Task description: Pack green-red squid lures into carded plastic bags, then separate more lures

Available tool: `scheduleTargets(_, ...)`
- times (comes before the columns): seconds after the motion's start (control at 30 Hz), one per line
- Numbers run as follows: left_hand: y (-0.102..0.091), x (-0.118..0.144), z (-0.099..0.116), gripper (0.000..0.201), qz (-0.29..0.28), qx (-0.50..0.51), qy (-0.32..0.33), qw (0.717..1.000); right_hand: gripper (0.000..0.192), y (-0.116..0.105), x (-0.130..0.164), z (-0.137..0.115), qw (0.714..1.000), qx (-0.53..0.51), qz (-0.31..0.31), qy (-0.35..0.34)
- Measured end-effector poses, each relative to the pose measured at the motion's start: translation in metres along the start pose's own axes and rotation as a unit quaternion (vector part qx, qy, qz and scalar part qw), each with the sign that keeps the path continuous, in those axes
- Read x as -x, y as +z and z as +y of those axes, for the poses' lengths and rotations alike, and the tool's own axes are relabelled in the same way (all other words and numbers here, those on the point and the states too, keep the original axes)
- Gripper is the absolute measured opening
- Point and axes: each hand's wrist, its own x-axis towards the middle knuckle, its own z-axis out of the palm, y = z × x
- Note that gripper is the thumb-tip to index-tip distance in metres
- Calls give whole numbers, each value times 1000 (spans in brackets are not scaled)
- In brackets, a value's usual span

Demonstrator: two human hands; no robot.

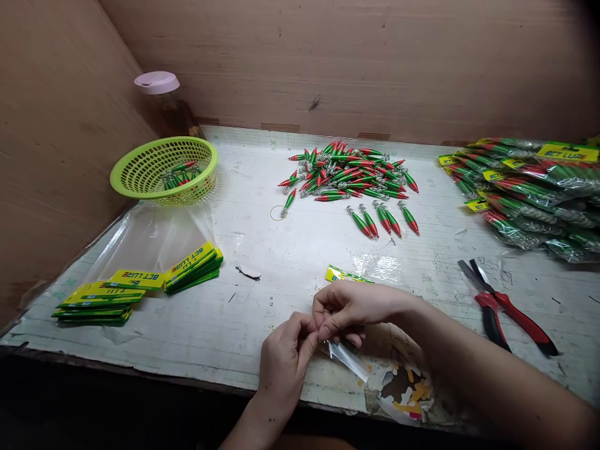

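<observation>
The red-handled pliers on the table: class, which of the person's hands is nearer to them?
Right. The right hand lies just left of the red-handled pliers; the left hand sits farther left and nearer the table's front edge.

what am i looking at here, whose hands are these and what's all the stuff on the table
This is one picture from a camera worn on a person's head, looking down at their own two bare hands; there is no machine. The left hand and right hand meet over the near edge of the table and pinch a small clear plastic bag between the fingers. Farther back lies a pile of red-and-green fishing lures, with five laid out in a row beside it. At left are a green basket holding a few lures and stacks of yellow-green label cards. At right lie red-handled pliers and a heap of packed bags.
</observation>
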Motion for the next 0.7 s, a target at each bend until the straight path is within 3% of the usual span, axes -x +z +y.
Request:
scheduleTargets(0.27, -1, 0, 1, 18, -1, -34, 3, 999, 25, 2, 2, -6, 994, 100, -29, -22)
scheduleTargets(0.5, 0, -1, 3, 21, 13, -44, 34, 998, 21, 12, 11, 0, 953, 262, 83, -130)
scheduleTargets(0.57, -1, -2, 3, 23, 16, -45, 34, 998, 22, 13, 16, 3, 959, 228, 86, -145)
scheduleTargets(0.7, -2, -1, 2, 28, 18, -39, -6, 999, 27, 7, 36, 11, 974, 4, 127, -188)
